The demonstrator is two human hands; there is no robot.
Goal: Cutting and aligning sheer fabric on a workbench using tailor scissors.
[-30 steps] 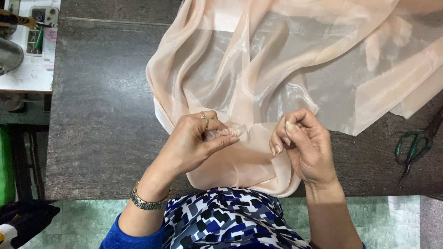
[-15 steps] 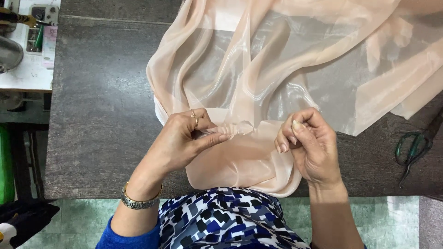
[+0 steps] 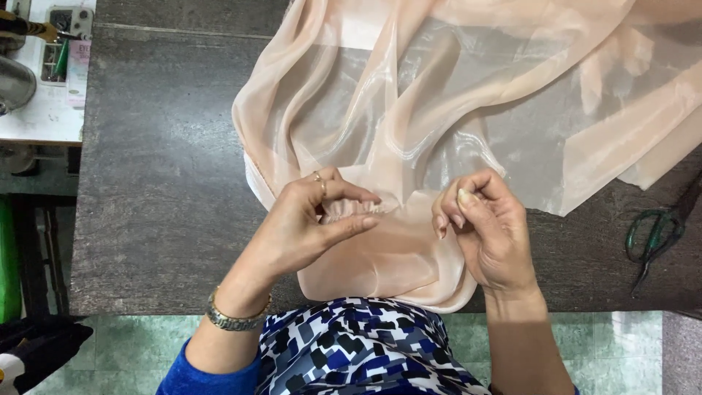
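Sheer peach fabric [image 3: 468, 95] lies spread over the dark stone counter [image 3: 161, 190], bunched in long folds, w/ its near edge hanging off the counter's front toward the person's lap. Left hand [image 3: 311, 227] sits at that near edge, thumb & forefinger closed in a pinch on a small gathered, ruffled bit of the fabric; a ring shows on one finger and a metal bracelet [image 3: 232, 318] circles the wrist. Right hand [image 3: 486, 227] is just right of the gathers, fingers curled in and thumb pressed to forefinger, closed tight; whether it grips thread, a needle or only fabric can't be told, too small to see. Both hands rest on the fabric, close together but apart. Green-handled scissors [image 3: 654, 234] lie on the counter well right of the fabric, untouched. Left of the counter, a white sewing-machine table [image 3: 44, 117] w/ small bits on it. Below the fabric's near edge, a blue, white & black patterned garment [image 3: 358, 344] covers the person's lap.
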